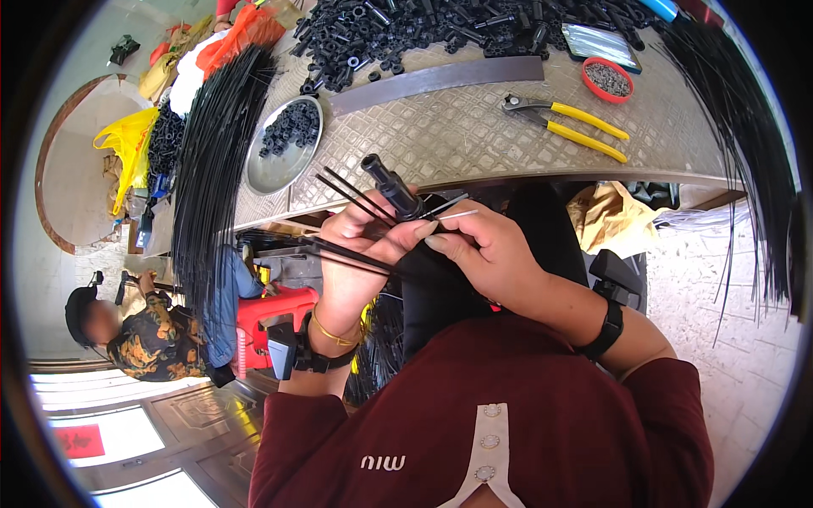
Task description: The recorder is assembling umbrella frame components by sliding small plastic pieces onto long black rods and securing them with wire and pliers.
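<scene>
My left hand (362, 227) is closed around a black stepped plastic tube fitting (392, 188), whose narrow end points up and away from me. Several thin black rods (349, 188) also pass through that hand, jutting out on its left side. Close against it, my right hand (483, 245) pinches a thin pale strip (453, 210) at the fitting's near end. Fingers hide where strip and fitting meet. Both hands are above my lap, just off the table's near edge.
On the table (406, 140) are a metal bowl of small black parts (292, 129), yellow-handled pliers (584, 131), a red dish of small grey pieces (608, 80), a flat dark bar (440, 85) and heaped black fittings (406, 34). Long black rods (222, 161) hang off the left. A person (140, 334) sits left.
</scene>
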### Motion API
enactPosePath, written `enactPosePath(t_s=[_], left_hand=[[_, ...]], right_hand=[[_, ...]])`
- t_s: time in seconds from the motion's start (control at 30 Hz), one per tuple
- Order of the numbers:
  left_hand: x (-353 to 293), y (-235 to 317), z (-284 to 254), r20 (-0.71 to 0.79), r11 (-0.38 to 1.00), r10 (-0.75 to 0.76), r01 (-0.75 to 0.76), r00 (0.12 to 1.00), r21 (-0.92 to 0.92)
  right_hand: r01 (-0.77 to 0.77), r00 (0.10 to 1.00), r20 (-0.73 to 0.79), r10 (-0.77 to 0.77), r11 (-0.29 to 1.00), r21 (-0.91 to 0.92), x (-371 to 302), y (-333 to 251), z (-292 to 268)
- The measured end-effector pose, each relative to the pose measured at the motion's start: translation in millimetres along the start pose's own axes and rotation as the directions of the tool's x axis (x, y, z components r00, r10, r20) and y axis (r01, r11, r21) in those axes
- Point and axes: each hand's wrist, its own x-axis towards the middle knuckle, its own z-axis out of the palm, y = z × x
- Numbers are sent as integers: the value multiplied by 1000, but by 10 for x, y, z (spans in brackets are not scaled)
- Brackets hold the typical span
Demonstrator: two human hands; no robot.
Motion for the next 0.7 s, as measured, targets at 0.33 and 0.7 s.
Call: enactPosePath(t_s=[0.33,0.7], left_hand=[[2,-76,-140,73,980,102,-113,992,161],[261,59,-403,373,925,-289,358,882,-130]], right_hand=[[-187,980,86,178,977,107,78,-12,-34],[-598,801,350,486,673,435,320,103,-127]])
